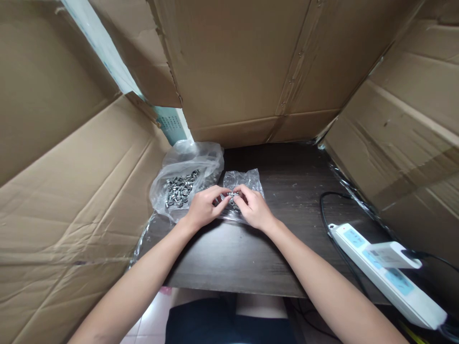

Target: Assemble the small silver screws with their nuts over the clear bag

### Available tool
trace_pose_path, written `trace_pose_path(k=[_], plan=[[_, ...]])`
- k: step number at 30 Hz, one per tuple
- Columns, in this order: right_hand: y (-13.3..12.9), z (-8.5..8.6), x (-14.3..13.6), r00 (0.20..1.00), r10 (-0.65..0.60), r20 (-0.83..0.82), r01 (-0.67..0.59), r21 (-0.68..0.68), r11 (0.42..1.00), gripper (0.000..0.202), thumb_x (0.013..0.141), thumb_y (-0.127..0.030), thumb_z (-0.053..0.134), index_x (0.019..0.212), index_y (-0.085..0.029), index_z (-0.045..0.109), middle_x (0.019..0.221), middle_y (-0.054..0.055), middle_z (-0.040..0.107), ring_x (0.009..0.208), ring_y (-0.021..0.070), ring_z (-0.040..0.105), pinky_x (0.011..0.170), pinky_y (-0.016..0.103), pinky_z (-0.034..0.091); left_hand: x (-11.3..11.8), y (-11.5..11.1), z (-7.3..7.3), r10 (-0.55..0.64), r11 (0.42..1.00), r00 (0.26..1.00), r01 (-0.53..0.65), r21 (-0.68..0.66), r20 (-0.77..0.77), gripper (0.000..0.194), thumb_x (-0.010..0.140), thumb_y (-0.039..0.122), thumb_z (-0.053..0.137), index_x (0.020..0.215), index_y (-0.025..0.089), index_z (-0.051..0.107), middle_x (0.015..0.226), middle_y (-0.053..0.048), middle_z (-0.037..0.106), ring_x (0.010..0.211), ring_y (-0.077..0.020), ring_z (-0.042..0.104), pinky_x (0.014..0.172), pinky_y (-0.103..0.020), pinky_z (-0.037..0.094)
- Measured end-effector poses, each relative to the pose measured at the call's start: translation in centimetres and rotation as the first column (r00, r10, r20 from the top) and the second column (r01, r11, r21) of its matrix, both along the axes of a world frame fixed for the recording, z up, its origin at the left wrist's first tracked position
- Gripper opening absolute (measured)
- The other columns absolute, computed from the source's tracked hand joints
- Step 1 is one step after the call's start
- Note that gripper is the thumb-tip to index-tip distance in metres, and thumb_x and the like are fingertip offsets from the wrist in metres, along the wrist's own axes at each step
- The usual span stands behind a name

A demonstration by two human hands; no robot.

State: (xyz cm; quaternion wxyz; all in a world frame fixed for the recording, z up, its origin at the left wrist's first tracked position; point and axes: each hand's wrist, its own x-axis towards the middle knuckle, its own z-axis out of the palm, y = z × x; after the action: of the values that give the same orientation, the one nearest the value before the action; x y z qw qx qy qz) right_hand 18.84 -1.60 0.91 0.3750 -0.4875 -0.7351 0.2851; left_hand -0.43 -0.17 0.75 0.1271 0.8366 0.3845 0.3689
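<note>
Hands [205,206] [255,208] close together, both pinching a small metal piece [233,194]; clear plastic bag [247,177] beneath.

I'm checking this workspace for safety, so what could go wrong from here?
The small metal piece held between the left hand and right hand could slip and fall. The left hand is beside the large plastic bag of metal parts, so a bump might shift it. The right forearm might snag the black cable looping near the power strip.
</note>
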Motion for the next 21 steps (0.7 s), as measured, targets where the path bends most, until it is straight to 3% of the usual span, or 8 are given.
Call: trace_pose_path(k=[13,21], plan=[[0.01,0.05,-0.03,1.000,-0.008,0.025,0.008,0.024,1.000,0.014,0.095,-0.026,0.046,0.091,-0.022,0.060,0.073,0.000,0.062,0.065,0.0168,0.055,0.064,0.028,0.038,-0.04,0.00,0.13,-0.020,1.000,1.000,0.019,-0.016,-0.015,0.016,0.095,0.027,0.060,0.105,0.018,0.069,0.091,-0.004,0.072,0.068,-0.0118,0.065,0.066,-0.024,0.052],[-0.03,-0.05,-0.13,0.998,0.026,0.048,-0.028,0.024,0.999,0.014,0.094,-0.024,0.046,0.089,-0.022,0.059,0.071,0.000,0.061,0.063,0.0167,0.054,0.064,0.027,0.038,-0.02,-0.01,0.12,-0.014,1.000,0.998,0.013,-0.014,-0.067,0.013,0.090,0.027,0.061,0.096,0.017,0.068,0.080,-0.002,0.067,0.066,-0.0128,0.063,0.065,-0.025,0.050]])
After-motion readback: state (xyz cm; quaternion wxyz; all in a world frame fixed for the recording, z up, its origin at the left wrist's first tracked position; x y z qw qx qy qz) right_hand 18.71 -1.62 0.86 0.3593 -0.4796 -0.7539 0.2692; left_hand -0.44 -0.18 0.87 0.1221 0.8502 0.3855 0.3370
